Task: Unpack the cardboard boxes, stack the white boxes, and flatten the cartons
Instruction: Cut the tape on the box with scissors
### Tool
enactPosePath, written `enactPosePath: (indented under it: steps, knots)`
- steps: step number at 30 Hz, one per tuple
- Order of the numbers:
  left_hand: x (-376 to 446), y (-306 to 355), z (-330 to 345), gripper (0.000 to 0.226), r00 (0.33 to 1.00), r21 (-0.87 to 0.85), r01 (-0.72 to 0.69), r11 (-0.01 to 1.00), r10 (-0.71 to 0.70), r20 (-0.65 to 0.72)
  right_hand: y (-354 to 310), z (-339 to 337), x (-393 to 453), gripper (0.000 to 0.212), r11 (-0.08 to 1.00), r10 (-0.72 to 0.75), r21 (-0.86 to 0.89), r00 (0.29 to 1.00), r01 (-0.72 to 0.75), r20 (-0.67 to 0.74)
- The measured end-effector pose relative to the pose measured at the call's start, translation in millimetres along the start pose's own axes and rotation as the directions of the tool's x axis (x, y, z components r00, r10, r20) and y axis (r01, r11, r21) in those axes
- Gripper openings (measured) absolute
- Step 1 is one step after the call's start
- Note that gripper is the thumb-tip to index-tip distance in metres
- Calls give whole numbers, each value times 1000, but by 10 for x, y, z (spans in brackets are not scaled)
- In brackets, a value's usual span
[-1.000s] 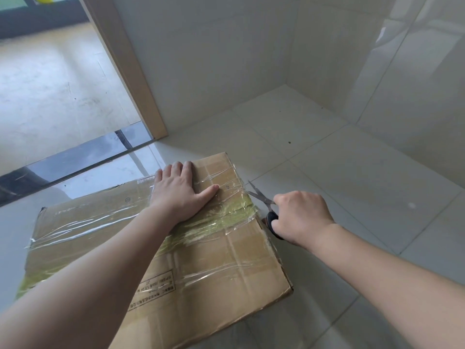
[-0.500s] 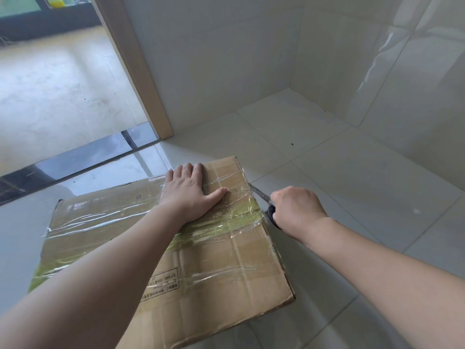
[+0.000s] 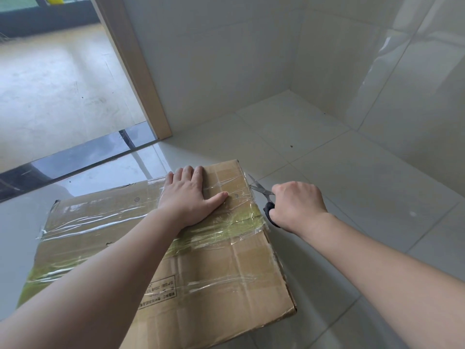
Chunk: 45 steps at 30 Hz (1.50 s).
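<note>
- A cardboard box lies closed on the tiled floor near a room corner, wrapped with clear tape and a band of yellowish tape across its top.
- The left hand presses flat on the box top near its far right end, fingers together and extended, thumb spread toward the right edge.
- The right hand is just beside the box's right edge, its fingers curled around the black handles of scissors.
- The scissor blades are parted, their tips touching the taped right edge.
- A wooden door frame stands behind the box.
</note>
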State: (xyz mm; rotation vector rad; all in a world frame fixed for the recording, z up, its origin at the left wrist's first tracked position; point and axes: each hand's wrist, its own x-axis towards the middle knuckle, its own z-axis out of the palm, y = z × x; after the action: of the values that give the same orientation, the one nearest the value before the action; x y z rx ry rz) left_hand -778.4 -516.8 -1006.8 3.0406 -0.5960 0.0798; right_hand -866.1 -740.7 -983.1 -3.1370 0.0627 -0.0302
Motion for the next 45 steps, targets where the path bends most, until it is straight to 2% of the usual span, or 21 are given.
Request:
enactPosePath:
  steps: [2,7,12,17,20,22,28,34,38,40,42,43,45]
  knots:
    - [1,0,-6,101,1000,-5,2,1000,-2,7,-19,2,55,19,1000,-10,25,1000,10,4]
    - [8,0,-3,101,1000,-17,6,1000,-5,9,-59,7,133,34,998,-25,52,1000,25,11]
    - [9,-13,-13,100,1000,-30,-7,1000,7,5,-25,10,146,23,1000,-4,-14,999,3,-37]
    - [8,-18,-11,98,1000,-48,-4,999,4,8,-12,-20,290,29,998,37,-45,998,-40,-51]
    - [7,-23,2,99,1000,-38,-4,999,4,1,-34,13,350,19,999,15,-42,998,-18,-62]
    - [9,-33,11,100,1000,-42,-6,999,6,-1,-43,1,390,12,1000,1,-21,999,-3,-52]
    - [-6,-22,-15,96,1000,-57,-11,998,12,7,-5,-110,393,13,999,-36,-23,999,36,5]
    - [-122,40,-112,94,996,-104,-66,992,71,46,257,-335,205,5,997,-1,78,985,-12,175]
    - [-217,157,-191,97,984,-102,-95,990,109,144,517,-560,-73,9,973,-73,231,916,-22,396]
    - [-251,248,-254,88,974,-131,-162,978,179,135,638,-648,-201,15,970,-90,243,887,-25,452]
    - [-278,390,-318,73,934,-192,-328,925,349,82,710,-699,-306,12,977,-77,211,896,-20,438]
    - [-290,478,-344,67,901,-227,-404,886,428,69,712,-730,-365,10,991,-56,135,913,1,405]
    - [-319,654,-354,62,853,-292,-462,837,509,112,743,-749,-453,40,993,4,-113,947,34,320]
